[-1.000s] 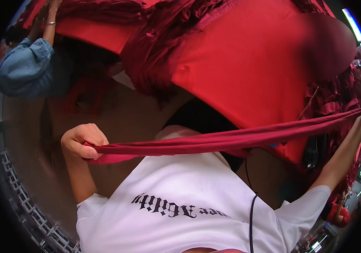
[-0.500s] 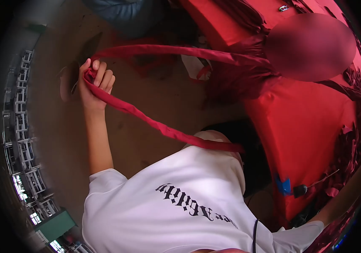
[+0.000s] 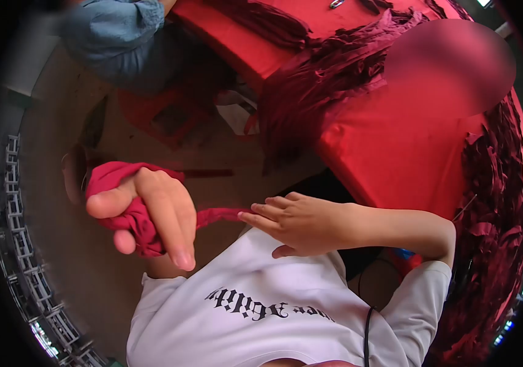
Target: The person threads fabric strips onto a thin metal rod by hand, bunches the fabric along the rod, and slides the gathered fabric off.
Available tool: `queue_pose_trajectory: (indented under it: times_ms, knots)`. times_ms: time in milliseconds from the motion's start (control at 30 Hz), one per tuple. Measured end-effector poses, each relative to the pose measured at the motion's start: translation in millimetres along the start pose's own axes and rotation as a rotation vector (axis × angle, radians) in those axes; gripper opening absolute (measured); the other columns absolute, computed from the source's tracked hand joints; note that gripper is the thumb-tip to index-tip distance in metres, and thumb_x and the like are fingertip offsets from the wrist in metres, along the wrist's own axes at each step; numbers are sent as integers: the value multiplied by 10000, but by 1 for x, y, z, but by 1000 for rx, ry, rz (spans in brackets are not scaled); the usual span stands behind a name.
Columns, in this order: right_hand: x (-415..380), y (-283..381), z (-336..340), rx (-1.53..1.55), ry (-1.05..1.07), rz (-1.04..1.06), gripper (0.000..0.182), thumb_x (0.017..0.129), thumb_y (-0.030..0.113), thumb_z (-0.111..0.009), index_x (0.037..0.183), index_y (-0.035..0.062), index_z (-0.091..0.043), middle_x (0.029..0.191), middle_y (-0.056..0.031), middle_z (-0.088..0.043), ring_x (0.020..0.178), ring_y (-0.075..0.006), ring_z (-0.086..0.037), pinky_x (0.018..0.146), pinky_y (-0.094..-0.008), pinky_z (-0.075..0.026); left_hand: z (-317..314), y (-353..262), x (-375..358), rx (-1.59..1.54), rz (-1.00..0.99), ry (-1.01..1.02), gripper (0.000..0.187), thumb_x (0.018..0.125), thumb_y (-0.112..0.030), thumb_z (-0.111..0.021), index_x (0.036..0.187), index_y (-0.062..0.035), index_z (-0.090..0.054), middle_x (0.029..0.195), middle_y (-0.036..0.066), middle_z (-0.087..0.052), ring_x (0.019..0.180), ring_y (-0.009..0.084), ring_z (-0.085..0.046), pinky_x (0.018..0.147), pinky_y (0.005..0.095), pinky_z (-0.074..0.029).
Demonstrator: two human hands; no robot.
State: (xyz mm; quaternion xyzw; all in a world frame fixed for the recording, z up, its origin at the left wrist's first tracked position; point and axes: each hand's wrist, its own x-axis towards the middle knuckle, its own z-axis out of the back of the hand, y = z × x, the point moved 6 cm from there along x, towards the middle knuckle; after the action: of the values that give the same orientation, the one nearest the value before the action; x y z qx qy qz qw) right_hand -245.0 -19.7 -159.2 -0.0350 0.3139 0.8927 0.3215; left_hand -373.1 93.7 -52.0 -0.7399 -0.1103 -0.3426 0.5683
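Observation:
My left hand (image 3: 166,205) is raised at the left, its fingers curled about a bunched dark-red fabric strip (image 3: 105,177). Folds of the cloth wrap around the hand and show between thumb and fingers. From this bundle a short length of the strip runs right to the fingertips of my right hand (image 3: 295,223). That hand is palm down in front of the white shirt, fingers stretched out and thumb apart. The strip passes out of sight at its fingertips, and the palm side is hidden.
A table with a red cover (image 3: 390,165) stands at the right, with piles of dark-red fabric strips (image 3: 335,67) on it. Another person's blue-grey clothing (image 3: 114,30) is at upper left. A red stool (image 3: 163,116) and a white bag (image 3: 237,113) sit below the table edge.
The long loop of strip is now gathered at my left hand, which has come lower and closer. My right hand has moved from the lower right to the middle, beside the strip.

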Motion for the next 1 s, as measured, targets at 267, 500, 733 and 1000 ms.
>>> queue_pose_trajectory:
  times_ms: [267, 500, 733, 1000]
  knots:
    - [-10, 17, 22, 278, -308, 19, 781, 949, 427, -594, 1516, 21, -242, 1308, -156, -544, 1187, -331, -536, 973, -440, -429, -3, 23, 58, 223, -472, -886, 423, 1068, -353, -243, 1174, -24, -486, 564, 71, -477, 414, 179, -389, 428, 310, -347]
    - [-47, 22, 51, 1289, -24, 6, 250, 996, 222, -440, 976, -12, -525, 754, -89, -637, 760, -164, -604, 737, -359, -462, 14, 20, 53, 266, -570, -1310, 389, 1064, -311, -332, 1135, 13, -535, 571, 2, -345, 451, 94, -245, 433, 252, -230]
    - [-181, -62, 114, 358, -106, -541, 221, 964, 222, -578, 900, 10, -574, 662, -204, -571, 640, -408, -586, 615, -480, -440, 74, 52, -11, 198, -312, -1772, 337, 1027, -286, -473, 1174, 2, -566, 681, 7, -500, 498, 89, -366, 455, 227, -292]
    - [-434, -252, 235, -8, -810, -1178, 209, 950, 171, -561, 955, 19, -704, 783, -75, -656, 703, -170, -597, 675, -323, -464, 139, 160, 62, 47, 162, -1465, 511, 1047, -388, -434, 1440, -62, -437, 1444, 63, -522, 750, 252, -728, 507, 257, -490]
